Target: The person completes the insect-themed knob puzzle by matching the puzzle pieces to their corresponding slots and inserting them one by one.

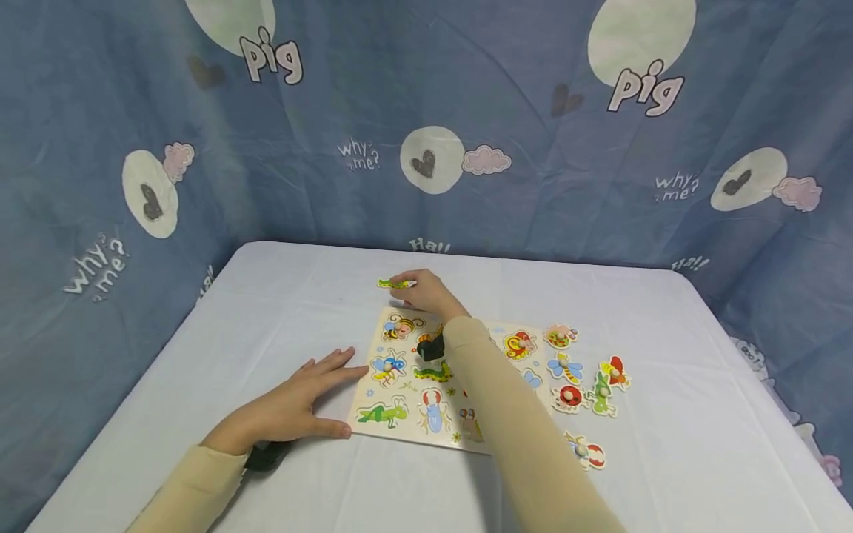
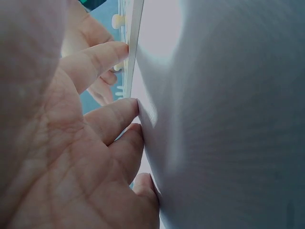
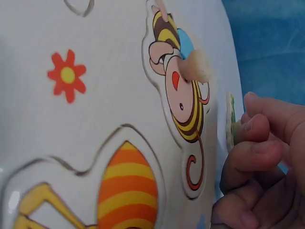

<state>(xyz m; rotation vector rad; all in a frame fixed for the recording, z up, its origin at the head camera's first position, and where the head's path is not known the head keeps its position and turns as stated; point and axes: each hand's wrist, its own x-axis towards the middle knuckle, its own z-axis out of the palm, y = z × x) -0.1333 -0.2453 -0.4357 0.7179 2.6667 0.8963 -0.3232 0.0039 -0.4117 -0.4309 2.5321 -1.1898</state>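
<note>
My right hand [image 1: 429, 292] reaches past the far left corner of an insect peg-puzzle board [image 1: 413, 434]. Between thumb and fingers it pinches a green caterpillar puzzle piece [image 1: 392, 283]. In the right wrist view that piece [image 3: 230, 121] shows edge-on by the fingertips, beyond the bee piece [image 3: 183, 102] with its wooden knob. My left hand [image 1: 293, 403] rests at the board's left edge, fingers spread and thumb at the near corner. The left wrist view shows its fingers [image 2: 102, 59] against the board's side. A caterpillar picture [image 1: 433, 371] shows in the board's middle row.
Right of the board lie several knobbed pieces, among them a dragonfly [image 1: 565, 367], a ladybug [image 1: 569, 400], a green insect [image 1: 602, 396], a red-winged one [image 1: 616, 372] and a stag beetle [image 1: 589, 451]. My right forearm [image 1: 513, 414] covers part of the board. A blue printed curtain [image 1: 320, 200] hangs behind.
</note>
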